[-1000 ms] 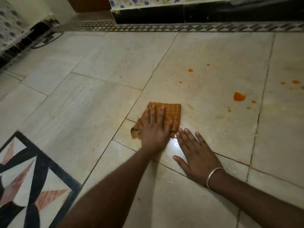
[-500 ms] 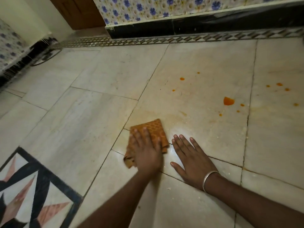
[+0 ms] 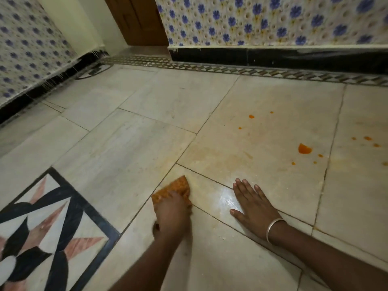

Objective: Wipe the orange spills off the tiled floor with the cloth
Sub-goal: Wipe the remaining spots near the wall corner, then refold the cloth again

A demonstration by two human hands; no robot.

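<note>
pressing down, hands: left [image 3: 172, 215] blurred on cloth [image 3: 178, 185], grip unclear; right [image 3: 254, 208] flat across tile joint [image 3: 205, 176]

One orange cloth [image 3: 178, 186]. Two hands: left hand [image 3: 172, 215], right hand [image 3: 254, 208]. One metal bangle [image 3: 273, 227]. Orange spills: one large orange blob [image 3: 304, 148], plus ten small orange drops [image 3: 251, 116]. Three in the far group, three just beside the blob, four on the tile to the right, the last at the frame edge. One star inlay [image 3: 52, 223]. One wooden door [image 3: 136, 19]. Two flower-tiled walls [image 3: 273, 19].
</note>
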